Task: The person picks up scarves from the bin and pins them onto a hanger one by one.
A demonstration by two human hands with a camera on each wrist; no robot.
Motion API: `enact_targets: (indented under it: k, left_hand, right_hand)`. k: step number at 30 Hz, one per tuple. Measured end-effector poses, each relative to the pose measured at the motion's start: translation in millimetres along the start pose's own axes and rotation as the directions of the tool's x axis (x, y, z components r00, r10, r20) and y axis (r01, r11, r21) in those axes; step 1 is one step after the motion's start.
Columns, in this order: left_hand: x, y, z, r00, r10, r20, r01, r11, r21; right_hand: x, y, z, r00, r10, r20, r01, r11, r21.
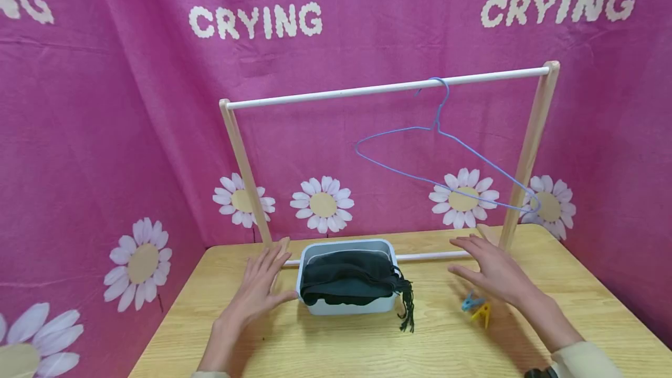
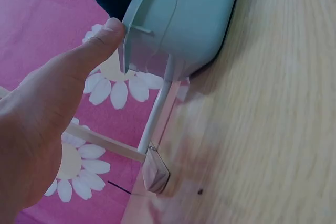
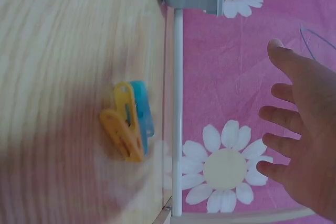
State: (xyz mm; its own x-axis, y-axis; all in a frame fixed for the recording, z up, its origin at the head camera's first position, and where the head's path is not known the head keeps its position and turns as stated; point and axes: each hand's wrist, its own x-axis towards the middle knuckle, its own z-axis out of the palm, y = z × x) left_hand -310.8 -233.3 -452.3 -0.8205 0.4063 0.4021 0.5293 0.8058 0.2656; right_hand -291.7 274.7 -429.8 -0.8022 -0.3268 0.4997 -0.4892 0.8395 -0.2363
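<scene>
A pale plastic bin [image 1: 350, 307] on the table holds a folded dark scarf [image 1: 346, 276], whose black tassels [image 1: 407, 302] hang over the right side. Left of the bin is my left hand [image 1: 257, 290], fingers spread; in the left wrist view its thumb tip lies right at the bin's rim [image 2: 126, 45]. My right hand [image 1: 493, 270] hovers with extended fingers to the right of the bin, holding nothing. Below it on the table lie a blue clothespin [image 1: 472, 302] and a yellow clothespin [image 1: 482, 314], side by side.
Behind the bin stands a rack with wooden posts [image 1: 530, 150] and a white top rail [image 1: 336, 94]. A blue wire hanger [image 1: 399, 172] hangs from the rail, toward the right. Pink curtain [image 1: 157, 74] with daisies encloses the wooden table [image 1: 378, 349] at the back and sides.
</scene>
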Motion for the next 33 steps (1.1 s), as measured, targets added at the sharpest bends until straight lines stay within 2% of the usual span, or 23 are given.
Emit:
enact_targets:
  k: [5,13,16,22,25,29,33]
  left_hand:
    - [2.2,2.5,-1.1,0.996,0.091,-0.026,-0.091,0.996,-0.006]
    - [2.4,9.2,0.4,0.991,0.136,0.010,-0.136,0.990,-0.036]
    - [4.8,12.8,0.7,0.989,0.145,0.030,-0.143,0.988,-0.065]
    - [4.8,17.2,-2.5,0.989,0.151,-0.002,-0.150,0.980,-0.128]
    - [3.7,18.7,-1.6,0.987,0.158,-0.010,-0.158,0.980,-0.118]
    - [3.0,21.9,2.2,0.984,0.176,0.004,-0.174,0.979,-0.101]
    - [3.1,27.3,3.7,0.986,0.162,0.030,-0.156,0.977,-0.146]
  right_hand:
    - [3.6,-7,3,1.000,0.010,0.024,-0.011,1.000,0.027]
    - [2.6,-15,8,0.998,0.037,0.053,-0.042,0.994,0.100]
    - [6.4,-20,7,0.996,0.054,0.068,-0.062,0.990,0.127]
    - [17.4,-29,10,0.992,0.043,0.118,-0.067,0.976,0.206]
    - [20.0,-30,14,0.993,0.029,0.118,-0.055,0.973,0.224]
    - [20.4,-31,20,0.991,0.027,0.129,-0.058,0.968,0.243]
    - [21.8,-34,24,0.990,0.019,0.140,-0.057,0.961,0.270]
